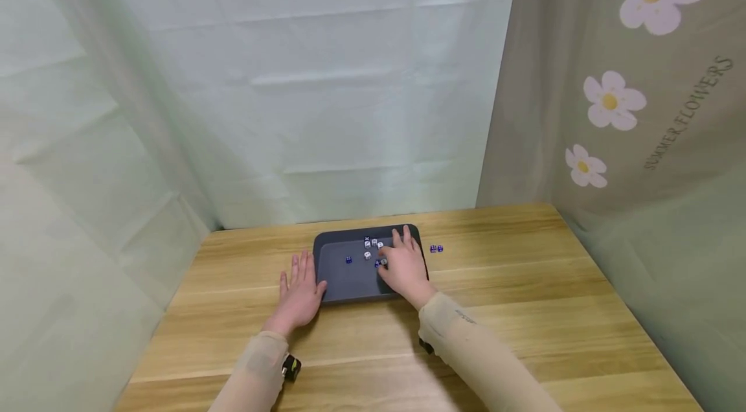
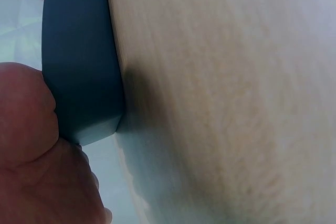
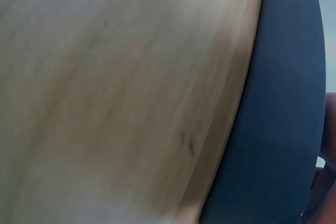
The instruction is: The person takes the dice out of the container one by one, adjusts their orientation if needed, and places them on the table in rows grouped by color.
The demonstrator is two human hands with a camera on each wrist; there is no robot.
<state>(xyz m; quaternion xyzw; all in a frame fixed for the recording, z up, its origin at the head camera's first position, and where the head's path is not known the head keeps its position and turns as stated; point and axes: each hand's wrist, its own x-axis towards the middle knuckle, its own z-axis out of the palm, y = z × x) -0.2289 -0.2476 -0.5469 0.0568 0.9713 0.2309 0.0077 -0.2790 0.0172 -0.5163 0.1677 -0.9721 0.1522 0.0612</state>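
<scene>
A dark grey rectangular tray [image 1: 350,284] lies on the wooden table, with several small blue and white dice in it. My left hand [image 1: 300,295] is at its left side, fingers straight and thumb at the front left corner. In the left wrist view, the base of that hand [image 2: 26,124] is against the tray's outer wall [image 2: 79,51]. My right hand [image 1: 405,266] reaches over the right side of the tray. Its thumb and forefinger stand apart around a blue die [image 1: 377,263] and a white die [image 1: 383,262]; the other fingers extend toward the back rim.
Two blue dice [image 1: 436,248] sit on the table [image 1: 513,282] just right of the tray. Within the tray, a single blue die [image 1: 348,260] lies left of a white die [image 1: 367,256]. Pale curtains [image 1: 350,107] hang behind the table and at both sides.
</scene>
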